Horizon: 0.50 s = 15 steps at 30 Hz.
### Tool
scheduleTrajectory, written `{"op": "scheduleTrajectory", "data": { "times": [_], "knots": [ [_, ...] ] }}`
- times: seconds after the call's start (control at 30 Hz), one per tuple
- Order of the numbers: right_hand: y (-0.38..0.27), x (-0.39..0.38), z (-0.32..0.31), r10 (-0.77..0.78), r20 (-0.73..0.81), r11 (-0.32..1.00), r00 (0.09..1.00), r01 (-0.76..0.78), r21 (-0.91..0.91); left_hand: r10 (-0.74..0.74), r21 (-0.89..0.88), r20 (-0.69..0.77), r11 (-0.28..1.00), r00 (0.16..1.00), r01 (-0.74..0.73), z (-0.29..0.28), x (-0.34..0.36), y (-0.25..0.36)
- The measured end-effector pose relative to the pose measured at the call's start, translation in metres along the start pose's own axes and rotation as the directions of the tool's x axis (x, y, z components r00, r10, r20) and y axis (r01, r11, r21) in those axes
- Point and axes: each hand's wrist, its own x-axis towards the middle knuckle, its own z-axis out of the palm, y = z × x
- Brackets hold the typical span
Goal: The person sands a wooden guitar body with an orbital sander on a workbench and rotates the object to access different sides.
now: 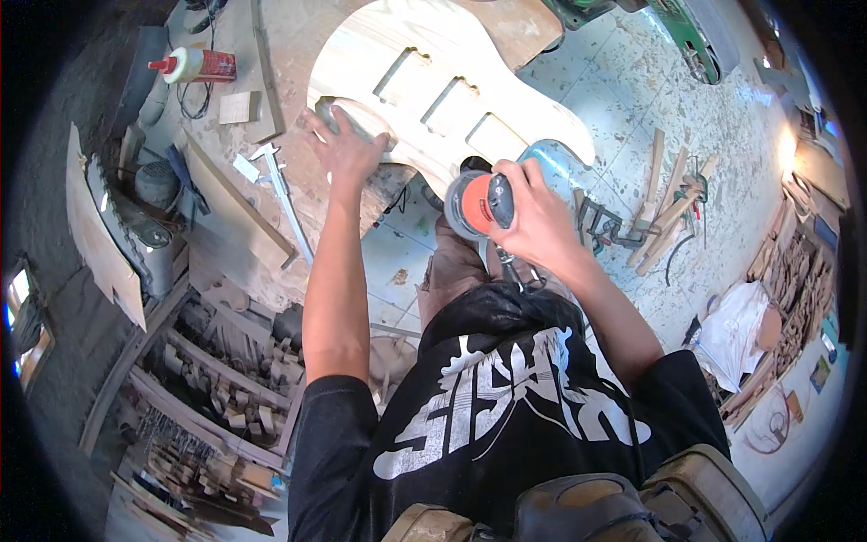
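On the dusty workbench (294, 59), a caliper (287, 200) was laid beside the left hand (348, 149), which was spread, grasping nothing, against the pale wooden guitar body (433, 45). At its near edge, an orange sander (473, 206) was clasped by the right hand (535, 212). The tiled floor (591, 86) was littered. The body's far edge was cut off; sander contact could not be made out.

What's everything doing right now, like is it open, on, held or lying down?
Left hand: open, fingers spread
Right hand: closed around the sander
Sander: held; can't tell if it's running
Guitar body: unpainted, slots cut in it
Caliper: lying on the table
Light: on, glowing
Floor: littered with flecks
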Motion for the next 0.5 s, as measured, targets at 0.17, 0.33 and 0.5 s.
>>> {"op": "scheduleTrajectory", "data": {
  "times": [0.17,0.33,0.5],
  "knots": [
    [0.000,-0.001,0.001,0.007,0.022,1.000,1.000,-0.007,-0.007,0.009,-0.074,-0.021,0.997,1.000,-0.010,0.003,0.000,-0.005],
    [0.002,0.003,0.000,-0.029,-0.016,1.000,0.999,0.028,-0.008,-0.003,-0.088,-0.027,0.996,1.000,0.000,0.004,0.000,-0.005],
    [0.009,-0.008,-0.003,-0.078,-0.012,0.997,0.997,0.078,-0.028,0.002,-0.091,-0.004,0.996,1.000,-0.002,0.002,-0.001,-0.003]
  ]
}}
